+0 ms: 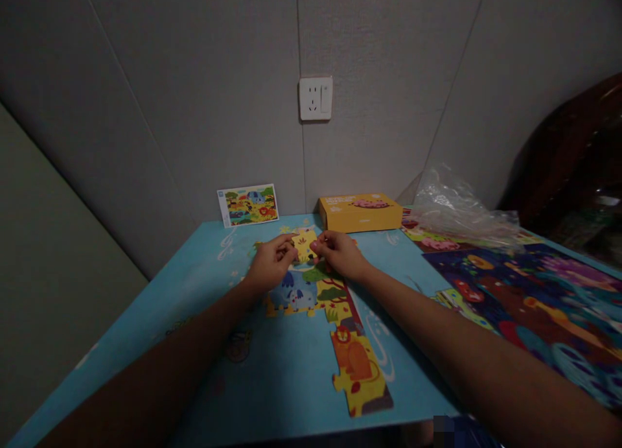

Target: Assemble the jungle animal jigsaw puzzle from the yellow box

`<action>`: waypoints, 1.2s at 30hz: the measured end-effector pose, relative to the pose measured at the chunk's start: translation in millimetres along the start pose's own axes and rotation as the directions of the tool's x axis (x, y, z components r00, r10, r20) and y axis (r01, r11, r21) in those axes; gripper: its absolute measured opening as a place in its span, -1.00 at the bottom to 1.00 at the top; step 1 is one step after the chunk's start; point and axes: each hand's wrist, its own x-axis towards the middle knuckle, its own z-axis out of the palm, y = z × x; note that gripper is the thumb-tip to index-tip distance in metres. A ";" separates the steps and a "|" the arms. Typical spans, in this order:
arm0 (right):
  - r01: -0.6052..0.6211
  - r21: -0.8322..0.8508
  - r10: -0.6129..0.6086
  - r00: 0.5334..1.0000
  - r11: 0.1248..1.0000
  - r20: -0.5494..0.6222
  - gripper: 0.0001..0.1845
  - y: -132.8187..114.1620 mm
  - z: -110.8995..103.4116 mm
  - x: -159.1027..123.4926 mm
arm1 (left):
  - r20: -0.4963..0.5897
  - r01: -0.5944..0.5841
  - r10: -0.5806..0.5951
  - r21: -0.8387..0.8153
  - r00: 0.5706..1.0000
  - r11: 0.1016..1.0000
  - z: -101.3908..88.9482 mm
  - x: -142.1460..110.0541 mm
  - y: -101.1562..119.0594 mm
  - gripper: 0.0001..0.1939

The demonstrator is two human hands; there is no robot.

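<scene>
A yellow puzzle piece (304,246) with small plant drawings is pinched between my two hands. My left hand (272,261) grips its left edge with thumb and fingers. On the opposite edge, the thumb and fingers of my right hand (343,253) are closed. Just below lies a partly joined jigsaw puzzle (294,297) with blue elephants and a tree. From its right side a strip with an orange lion (358,357) runs toward the table's front edge. My hands hide part of the puzzle's upper area.
A picture card (250,205) leans on the wall beside a yellow box (360,213). A crumpled clear plastic bag (461,208) lies at the back right. A dark, colourful puzzle picture (529,312) covers the right of the blue table (204,383).
</scene>
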 end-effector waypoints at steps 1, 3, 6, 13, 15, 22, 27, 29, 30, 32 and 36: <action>0.002 -0.029 -0.001 1.000 1.000 0.015 -0.75 0.4 -0.3 -0.1 | 0.004 -0.010 0.010 0.048 1.000 0.999 -0.5 0.0 -1.1 -0.62; 0.011 -0.082 -0.007 0.999 0.997 0.041 -0.76 0.7 -1.2 -0.6 | 0.013 -0.042 0.041 0.147 0.999 0.988 -2.0 -0.1 -2.8 -0.63; 0.052 -0.181 -0.042 0.997 0.982 0.058 -0.73 -0.6 -2.9 -1.8 | 0.026 -0.096 0.092 0.249 0.995 0.964 -4.8 -0.5 -3.6 -0.63; 0.092 -0.340 -0.058 0.992 0.936 0.109 -0.73 -7.8 -8.1 -5.6 | 0.024 -0.104 0.101 0.267 0.995 0.958 -6.3 0.6 -3.7 -0.60; 0.088 -0.361 -0.051 0.993 0.929 0.111 -0.72 -8.9 -8.8 -6.1 | 0.009 -0.090 0.091 0.256 0.996 0.962 -6.1 0.6 -2.6 -0.62; 0.057 -0.439 -0.027 0.997 0.897 0.076 -0.66 -13.3 -8.6 -6.2 | -0.013 -0.087 0.094 0.286 0.995 0.954 -7.0 -0.9 4.1 -0.72; 0.044 -0.484 -0.002 0.996 0.874 0.087 -0.63 -18.6 -8.5 -7.7 | -0.004 -0.098 0.104 0.287 0.995 0.953 -8.5 -1.2 4.5 -0.72; 0.041 -0.493 0.003 0.996 0.869 0.088 -0.61 -20.4 -8.6 -8.5 | 0.000 -0.104 0.109 0.292 0.994 0.951 -9.1 -1.4 4.0 -0.71; 0.041 -0.495 0.005 0.996 0.868 0.090 -0.60 -21.0 -8.8 -8.9 | 0.003 -0.107 0.111 0.296 0.994 0.949 -9.3 -1.5 3.9 -0.71; 0.043 -0.495 0.006 0.995 0.868 0.096 -0.59 -21.9 -9.2 -9.5 | 0.007 -0.113 0.117 0.300 0.993 0.947 -9.2 -1.9 3.7 -0.71; 0.042 -0.502 0.010 0.995 0.864 0.101 -0.61 -22.3 -9.7 -9.8 | 0.008 -0.103 0.106 0.295 0.994 0.950 -7.9 -2.3 3.7 -0.72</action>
